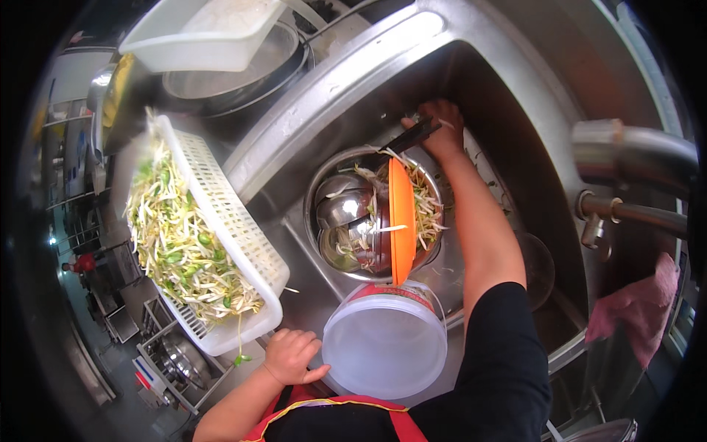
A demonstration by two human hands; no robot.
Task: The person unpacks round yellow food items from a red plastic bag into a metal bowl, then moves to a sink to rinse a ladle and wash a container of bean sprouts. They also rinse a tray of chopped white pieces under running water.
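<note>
My left hand (293, 356) rests at the front edge of the sink, thumb spread, between a white plastic basket (221, 193) heaped with bean sprouts (182, 243) and a translucent plastic bucket (385, 345). Nothing shows in its grasp. My right hand (443, 124) reaches deep into the stainless sink (298, 221), near its far corner. Black handles (411, 135) cross in front of its fingers, so I cannot tell whether it grips anything. Beside that forearm stands a round metal pot (310, 207) holding metal ladles (348, 201), an orange plastic dish (402, 226) on edge and more sprouts (425, 207).
Faucet pipes (629, 212) jut in at the right above a pink cloth (635, 309). A white plastic bin (199, 38) sits over a large dark pan (237, 83) behind the basket. Sprout scraps lie on the sink floor. A person in red (83, 262) is far left.
</note>
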